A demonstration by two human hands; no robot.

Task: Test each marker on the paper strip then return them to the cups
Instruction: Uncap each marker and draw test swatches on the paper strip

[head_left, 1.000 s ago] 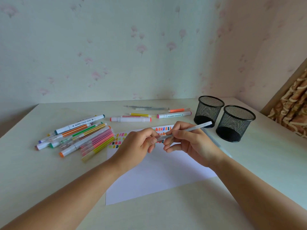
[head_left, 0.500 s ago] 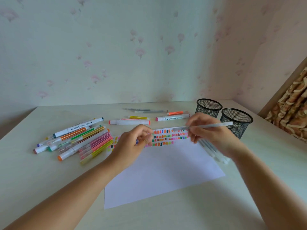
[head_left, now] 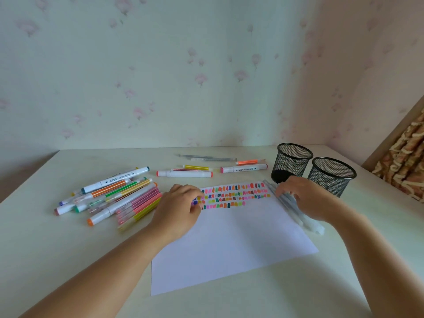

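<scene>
Your left hand point(head_left: 181, 207) pinches a small blue-tipped thing point(head_left: 195, 202); your right hand point(head_left: 305, 198) lies on pale translucent pens point(head_left: 308, 223), grip unclear. Black mesh cups point(head_left: 291, 162) stand just beyond.

a flat white sheet of paper point(head_left: 229, 244) lay on the table, with four rows of short coloured test marks point(head_left: 234, 195) near its far edge. a loose heap of white, pink, yellow, orange and green markers point(head_left: 114, 196) lay just left of it. behind it lay a thick white marker with red ends point(head_left: 184, 173) and a white marker with a pink tip point(head_left: 244, 168). near these were a slim yellow pen point(head_left: 197, 167) and a slim orange pen point(head_left: 249, 161). a bundle of clear pens point(head_left: 291, 207) lay along the sheet's right edge. the right hand point(head_left: 305, 198) touched them, its grip unclear. the left hand point(head_left: 181, 207) pinched a small blue piece point(head_left: 195, 202). two black wire-mesh cups point(head_left: 292, 161) point(head_left: 331, 175) stood upright, side by side.
</scene>
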